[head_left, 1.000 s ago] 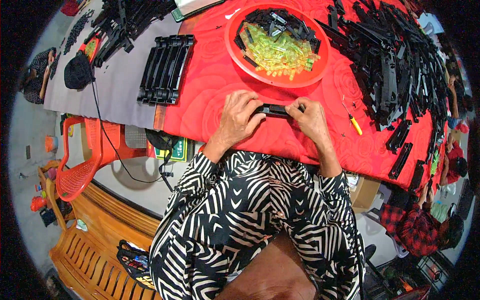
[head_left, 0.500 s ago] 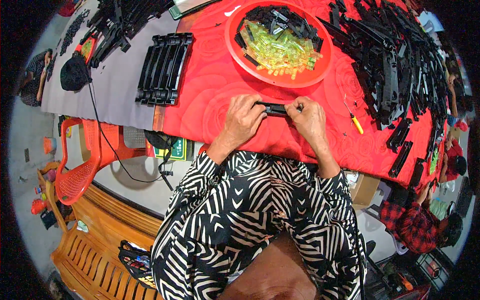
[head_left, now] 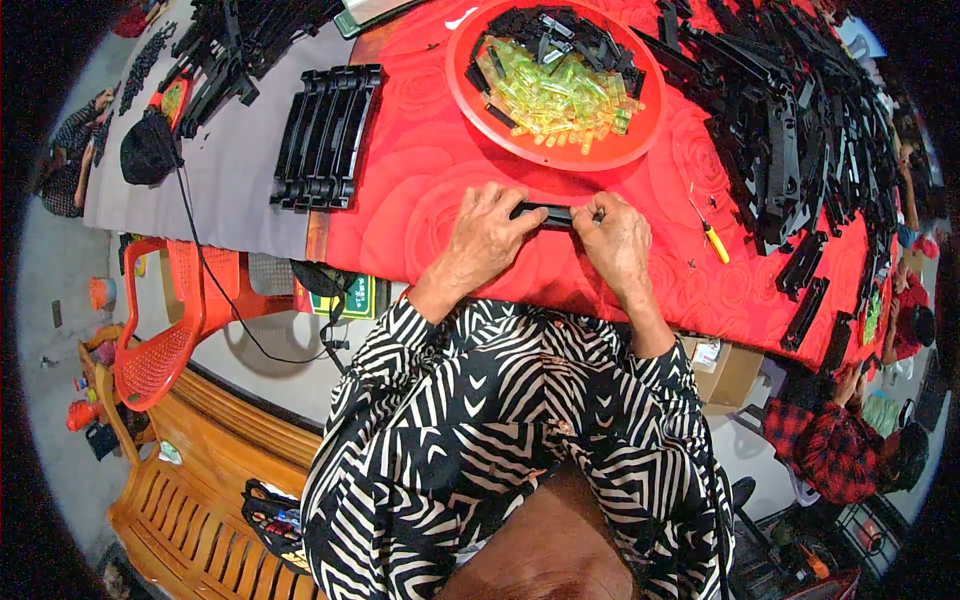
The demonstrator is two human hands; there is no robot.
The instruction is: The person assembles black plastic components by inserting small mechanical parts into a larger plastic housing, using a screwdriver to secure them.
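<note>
Between my two hands, just above the red cloth, is a short black plastic strip [head_left: 556, 213]. My left hand [head_left: 487, 238] grips its left end, thumb lying along it. The fingers of my right hand [head_left: 613, 236] pinch the right end. Both ends of the strip are partly covered by my fingers. Beyond my hands stands a round red tray [head_left: 655, 140] holding yellow-green clear pieces [head_left: 560, 100] and small black and metallic parts. To the left, several long black plastic parts [head_left: 328, 137] lie side by side in a row.
A heap of long black parts [head_left: 790, 120] covers the right of the red-clothed table [head_left: 420, 225]. Near it lies a yellow-handled screwdriver [head_left: 716, 244]. More black parts [head_left: 225, 60] lie far left. A red chair [head_left: 165, 350] and wooden bench [head_left: 190, 510] stand left; a person in plaid [head_left: 835, 450] sits right.
My left thumb has stretched further along the black strip, toward the right. My right hand keeps its pinch almost in place. The whole view has shifted slightly.
</note>
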